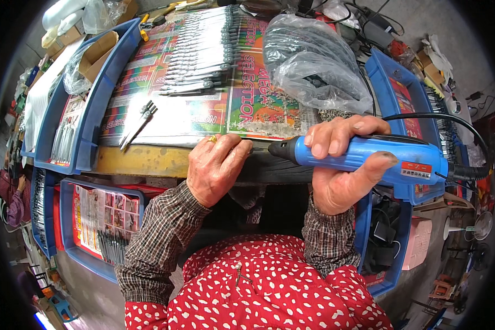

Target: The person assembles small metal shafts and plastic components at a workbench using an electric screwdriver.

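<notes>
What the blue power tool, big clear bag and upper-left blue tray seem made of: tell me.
Power tool: probably hard plastic, softly shiny; looks smooth and moulded.
Clear bag: likely thin plastic film, glossy; see-through and wrinkled.
Blue tray: seemingly stiff plastic, slightly glossy; evenly coloured, smooth-sided.

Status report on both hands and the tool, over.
Right hand gripping blue power screwdriver. Left hand closed near screwdriver tip, contents unclear. Black cord curving away from tip.

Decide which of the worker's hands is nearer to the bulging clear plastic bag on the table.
Right. The right hand, gripping the blue cylindrical electric tool, lies just below the bag in view; the left hand is farther away, down to its left.
</notes>
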Available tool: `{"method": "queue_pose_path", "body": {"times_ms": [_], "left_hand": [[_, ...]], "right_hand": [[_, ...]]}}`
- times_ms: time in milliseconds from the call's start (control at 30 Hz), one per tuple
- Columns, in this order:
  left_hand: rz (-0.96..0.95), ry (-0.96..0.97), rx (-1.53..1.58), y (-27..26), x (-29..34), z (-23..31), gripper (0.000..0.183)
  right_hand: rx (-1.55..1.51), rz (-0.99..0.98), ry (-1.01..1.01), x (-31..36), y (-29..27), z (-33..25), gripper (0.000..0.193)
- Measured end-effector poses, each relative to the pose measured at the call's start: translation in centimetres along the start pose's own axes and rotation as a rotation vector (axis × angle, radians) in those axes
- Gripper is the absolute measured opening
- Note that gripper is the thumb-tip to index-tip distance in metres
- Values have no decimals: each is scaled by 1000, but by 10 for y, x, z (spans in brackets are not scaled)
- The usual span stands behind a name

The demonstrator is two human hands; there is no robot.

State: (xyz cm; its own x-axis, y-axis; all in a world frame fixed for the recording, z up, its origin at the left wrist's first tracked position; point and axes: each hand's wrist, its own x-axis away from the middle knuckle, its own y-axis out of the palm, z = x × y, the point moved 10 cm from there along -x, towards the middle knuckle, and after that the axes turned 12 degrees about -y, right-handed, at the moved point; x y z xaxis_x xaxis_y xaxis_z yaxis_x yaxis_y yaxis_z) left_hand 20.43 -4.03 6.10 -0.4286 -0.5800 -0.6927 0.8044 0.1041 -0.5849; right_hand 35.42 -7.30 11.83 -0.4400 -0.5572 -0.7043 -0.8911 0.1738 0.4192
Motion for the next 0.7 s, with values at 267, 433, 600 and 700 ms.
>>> {"method": "queue_pose_path", "body": {"times_ms": [267,433,600,700], "left_hand": [[-73,-42,-41,3,0,1,30],[-58,-200,9,0,4,-10,27],[-43,-321,211,-18,12,-6,24],[-193,-764,613,-3,38,-32,17]], "right_hand": [[-26,-6,5,-1,0,-1,53],[-137,-23,-26,-3,0,-9,55],[-129,-59,-54,-3,5,-15,56],[-111,-90,-55,0,11,-18,56]]}}
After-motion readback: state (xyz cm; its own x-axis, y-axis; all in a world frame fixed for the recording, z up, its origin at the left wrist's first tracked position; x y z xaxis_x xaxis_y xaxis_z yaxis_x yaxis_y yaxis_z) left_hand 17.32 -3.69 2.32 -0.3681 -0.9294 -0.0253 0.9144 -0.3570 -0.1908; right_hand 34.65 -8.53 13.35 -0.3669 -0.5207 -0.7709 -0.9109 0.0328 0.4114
